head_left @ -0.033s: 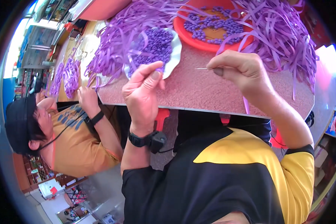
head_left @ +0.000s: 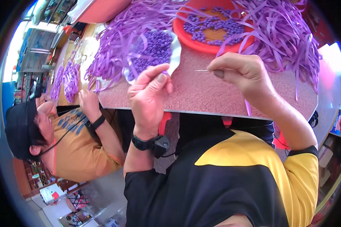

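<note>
My left hand (head_left: 149, 90) is raised in front of the white wavy-edged plate (head_left: 176, 49). Its thumb and forefinger pinch a small purple bead (head_left: 165, 72). Many loose purple beads (head_left: 153, 47) lie heaped on that plate. To the right, my right hand (head_left: 242, 72) is closed on a thin needle (head_left: 202, 70), whose free end points left toward the bead. A gap separates needle and bead. A purple ribbon (head_left: 248, 108) hangs over the table edge below my right hand; whether it joins the needle is hidden.
A red basin (head_left: 181, 36) with strung purple beads stands beyond my hands. Piles of purple ribbon lie left (head_left: 110, 49) and right (head_left: 280, 34) on the pink table (head_left: 201, 92). On the left sits a person in an orange shirt (head_left: 79, 151), hands near more ribbon.
My left hand has shifted slightly to the right, and the pinched bead shows more plainly. The whole view has moved a little; my right hand keeps its grip on the needle.
</note>
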### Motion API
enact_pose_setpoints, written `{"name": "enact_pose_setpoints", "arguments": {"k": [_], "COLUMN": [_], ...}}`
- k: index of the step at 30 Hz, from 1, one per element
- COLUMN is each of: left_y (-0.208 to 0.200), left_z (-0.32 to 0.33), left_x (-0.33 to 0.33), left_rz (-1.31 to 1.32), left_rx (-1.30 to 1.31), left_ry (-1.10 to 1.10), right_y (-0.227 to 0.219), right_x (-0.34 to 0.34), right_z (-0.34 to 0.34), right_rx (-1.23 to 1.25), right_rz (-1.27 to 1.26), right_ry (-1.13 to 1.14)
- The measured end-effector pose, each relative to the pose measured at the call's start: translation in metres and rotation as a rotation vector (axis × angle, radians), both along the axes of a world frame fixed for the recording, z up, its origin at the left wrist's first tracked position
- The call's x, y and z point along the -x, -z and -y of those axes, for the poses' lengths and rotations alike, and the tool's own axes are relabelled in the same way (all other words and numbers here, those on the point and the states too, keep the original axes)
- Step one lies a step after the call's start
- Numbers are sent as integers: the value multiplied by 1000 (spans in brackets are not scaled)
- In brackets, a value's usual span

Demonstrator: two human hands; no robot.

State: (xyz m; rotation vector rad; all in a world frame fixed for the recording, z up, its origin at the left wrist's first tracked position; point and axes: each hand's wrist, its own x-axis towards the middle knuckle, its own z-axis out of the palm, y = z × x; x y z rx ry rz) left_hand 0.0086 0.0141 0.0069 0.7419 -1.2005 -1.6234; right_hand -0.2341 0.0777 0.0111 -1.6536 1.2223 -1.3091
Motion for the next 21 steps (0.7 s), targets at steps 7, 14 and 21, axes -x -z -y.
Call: {"name": "enact_pose_setpoints", "arguments": {"k": [7, 14, 21], "left_y": [20, 30, 34], "left_z": [-9, -10, -15], "left_x": [49, 62, 69], "left_rz": [-344, -480, -433], "left_rx": [-371, -408, -399], "left_ry": [251, 280, 246], "right_y": [4, 5, 9], "right_x": [13, 16, 12], "right_z": [-1, -1, 1], "right_rx": [-22, 0, 42], "right_rz": [-92, -111, -150], "right_ry": [80, 112, 125]}}
